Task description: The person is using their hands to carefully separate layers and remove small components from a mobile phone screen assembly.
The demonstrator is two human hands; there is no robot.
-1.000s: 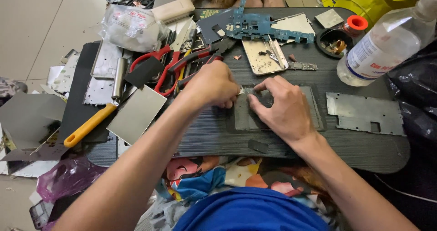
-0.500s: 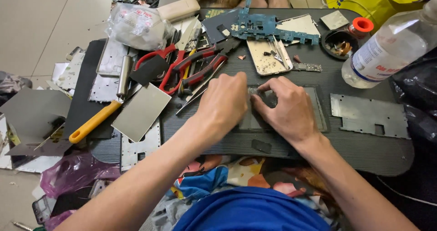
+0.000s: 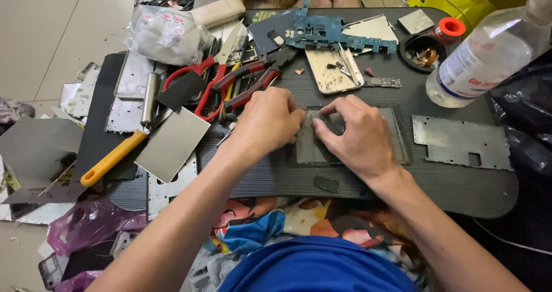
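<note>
A flat grey metal panel [image 3: 397, 136] lies in the middle of a dark ribbed lap table [image 3: 368, 182]. Both hands rest on its left part. My left hand [image 3: 270, 122] is curled, its fingertips pressing at the panel's left edge. My right hand [image 3: 356, 134] lies next to it, fingers bent, pinching a small dark piece on the panel's top. The hands hide what is between the fingertips.
Red-handled pliers [image 3: 230, 85] and a yellow-handled tool [image 3: 109, 159] lie at the left among metal plates. A blue circuit board [image 3: 333, 33] and a gold phone frame [image 3: 330, 70] sit at the back. A clear plastic bottle [image 3: 489, 50] and another metal plate [image 3: 460, 142] are at the right.
The view has shifted slightly. My left hand has drawn back a little to the panel's left edge; my right hand's fingers have curled in toward it.
</note>
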